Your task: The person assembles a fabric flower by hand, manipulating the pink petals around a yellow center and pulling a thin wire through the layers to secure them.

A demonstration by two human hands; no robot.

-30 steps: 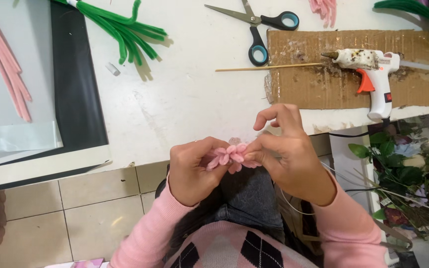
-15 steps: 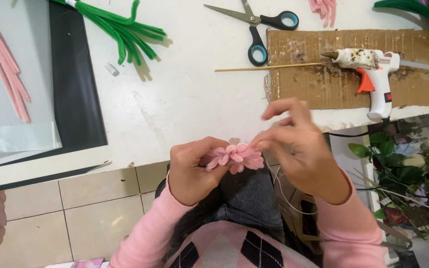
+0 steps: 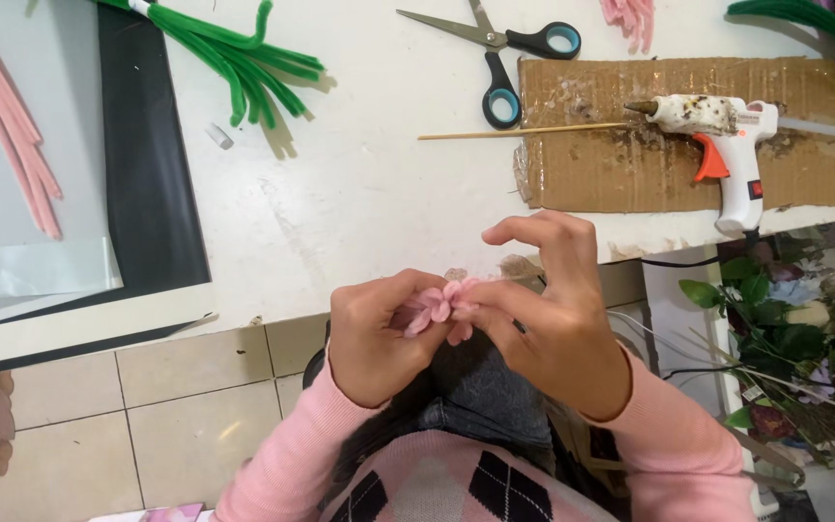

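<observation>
White table spans the view; just below its edge, left hand and right hand both pinch one pink flower in closed fingers.

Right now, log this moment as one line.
left hand: holds pink flower | right hand: pinches it | glue gun: on cardboard

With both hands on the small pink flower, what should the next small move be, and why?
Probably pinch and shape one more petal: the left hand steadies the small pink pipe-cleaner flower while the right hand fingertips already sit on its petals.
</observation>
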